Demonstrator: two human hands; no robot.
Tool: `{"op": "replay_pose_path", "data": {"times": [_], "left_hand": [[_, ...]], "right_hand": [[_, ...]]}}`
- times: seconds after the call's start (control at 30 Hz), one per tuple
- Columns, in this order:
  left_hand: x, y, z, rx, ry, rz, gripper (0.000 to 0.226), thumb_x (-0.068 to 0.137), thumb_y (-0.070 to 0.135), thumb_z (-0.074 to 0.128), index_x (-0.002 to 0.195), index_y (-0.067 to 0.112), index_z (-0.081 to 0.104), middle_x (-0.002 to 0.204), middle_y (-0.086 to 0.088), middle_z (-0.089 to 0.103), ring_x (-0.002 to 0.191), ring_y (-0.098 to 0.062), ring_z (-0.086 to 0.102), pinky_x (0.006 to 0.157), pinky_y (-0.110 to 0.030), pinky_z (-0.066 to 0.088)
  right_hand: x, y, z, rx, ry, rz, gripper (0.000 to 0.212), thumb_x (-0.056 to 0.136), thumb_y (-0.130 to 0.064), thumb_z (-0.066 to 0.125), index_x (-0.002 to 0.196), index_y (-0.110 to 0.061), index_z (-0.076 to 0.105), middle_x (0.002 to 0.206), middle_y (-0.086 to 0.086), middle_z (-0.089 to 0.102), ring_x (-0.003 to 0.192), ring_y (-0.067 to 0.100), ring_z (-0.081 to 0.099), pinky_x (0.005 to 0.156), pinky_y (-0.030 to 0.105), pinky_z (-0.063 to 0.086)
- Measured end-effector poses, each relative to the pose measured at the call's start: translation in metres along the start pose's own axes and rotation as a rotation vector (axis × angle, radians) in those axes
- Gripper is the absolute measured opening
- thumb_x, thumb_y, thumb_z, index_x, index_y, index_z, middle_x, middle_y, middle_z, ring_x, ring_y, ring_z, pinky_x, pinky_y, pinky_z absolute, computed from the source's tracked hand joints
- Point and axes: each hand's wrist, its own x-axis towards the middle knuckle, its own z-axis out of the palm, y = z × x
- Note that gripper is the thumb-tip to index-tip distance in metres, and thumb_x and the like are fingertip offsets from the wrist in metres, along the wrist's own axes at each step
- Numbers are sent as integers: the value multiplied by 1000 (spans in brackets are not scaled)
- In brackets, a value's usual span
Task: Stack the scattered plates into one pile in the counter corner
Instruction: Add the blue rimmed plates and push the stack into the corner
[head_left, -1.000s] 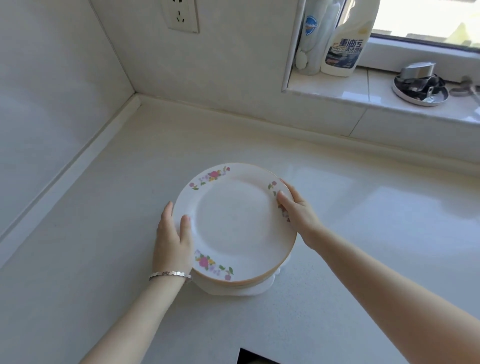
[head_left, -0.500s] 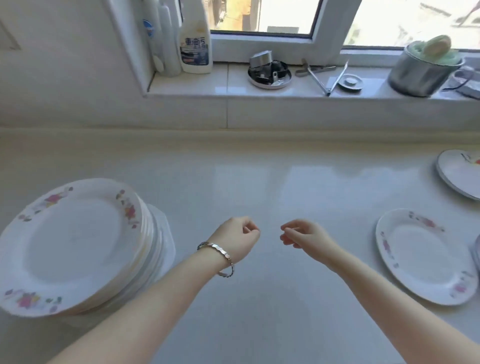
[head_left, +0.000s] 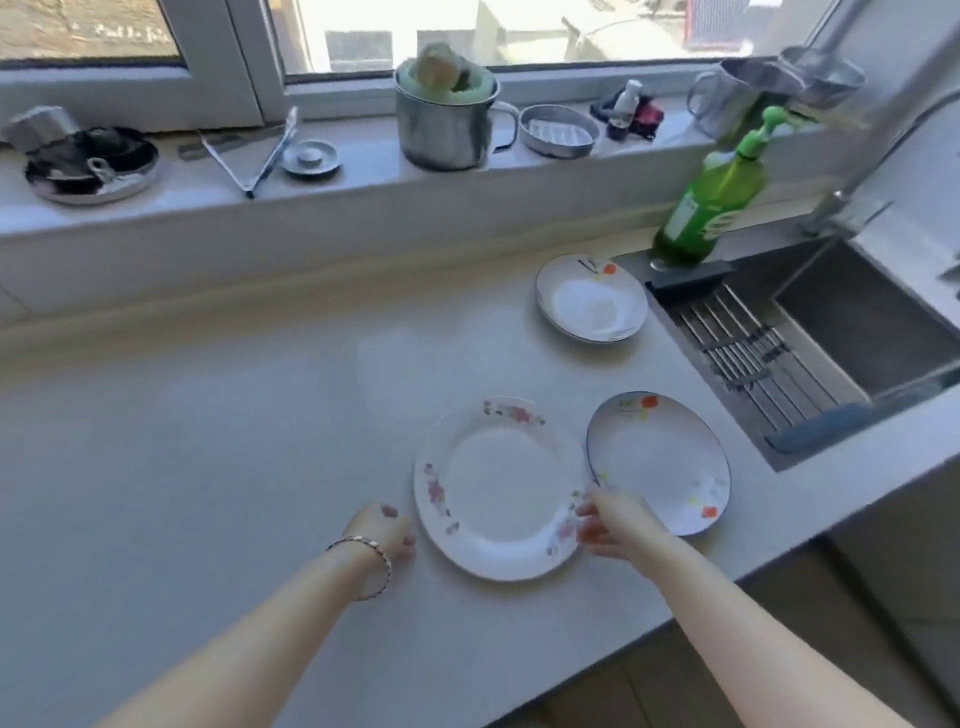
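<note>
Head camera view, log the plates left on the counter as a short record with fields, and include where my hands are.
plates on counter: three, none stacked
nearest: pink-flower plate, lying flat
beside it: blue-rimmed plate, on its right, rims close
farthest: far plate, near the sink
hands: left hand at the pink-flower plate's left rim, right hand at its right rim
grip: unclear, blurred
pile: not in view
</note>
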Motion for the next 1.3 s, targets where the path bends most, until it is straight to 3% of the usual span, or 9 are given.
{"op": "replay_pose_path", "data": {"times": [0.1,0.2,0.27,0.4,0.53,0.63,0.7,0.93,1.3], "left_hand": [[5,13,25,-110,15,-68,11,88,9,55,77,5,55,65,-10,63,76,-29,62,77,-41,53],[11,19,38,-208,47,-150,14,84,5,60,89,-7,60,84,-20,64,77,-32,64,80,-47,56],[10,21,41,-219,74,-172,14,84,7,61,80,-6,58,76,-17,64,70,-28,63,79,-44,56],[-2,31,39,-258,114,-118,4,85,1,61,82,-2,60,74,-13,63,70,-27,62,66,-40,57],[-18,42,24,-299,138,-10,21,85,-7,57,67,3,56,72,-10,60,61,-22,57,36,-25,52],[-34,37,1,-279,197,45,23,85,-10,55,66,3,57,73,-10,61,61,-22,58,34,-21,51],[-44,30,-21,-284,221,68,21,85,-10,55,67,2,58,74,-11,62,62,-22,59,36,-20,52],[-92,-5,-130,-569,364,182,20,88,-5,52,75,8,59,40,5,65,36,-7,63,36,-14,49],[-158,-116,-318,-1016,643,321,25,91,-4,46,75,11,57,39,6,64,34,-3,61,36,-16,50]], "right_hand": [[18,14,-21,559,-172,312,51,92,-42,49,113,5,48,90,18,56,89,30,58,69,37,53],[35,25,-25,1072,-63,308,47,96,-30,46,130,3,43,106,21,58,99,30,59,65,34,57],[43,28,-26,1178,0,274,42,97,-28,45,129,-1,45,131,19,54,121,28,54,85,35,49],[47,27,-21,1188,67,214,40,98,-15,42,134,3,41,138,22,48,126,32,49,92,39,43],[43,27,-20,1210,83,102,38,97,-4,43,133,5,41,126,23,53,112,35,57,94,39,47],[37,23,-21,1182,46,53,23,95,-2,44,117,2,50,92,18,63,58,25,70,62,27,59],[29,16,-17,1140,-4,26,10,95,-2,44,97,2,53,62,14,69,42,18,67,43,23,55],[-16,-33,37,800,-274,-187,14,95,-4,43,85,-4,54,52,1,70,47,15,69,44,18,53],[-119,-101,225,516,-562,-275,10,93,-8,46,87,-9,54,50,0,69,47,10,68,40,12,47]]}}
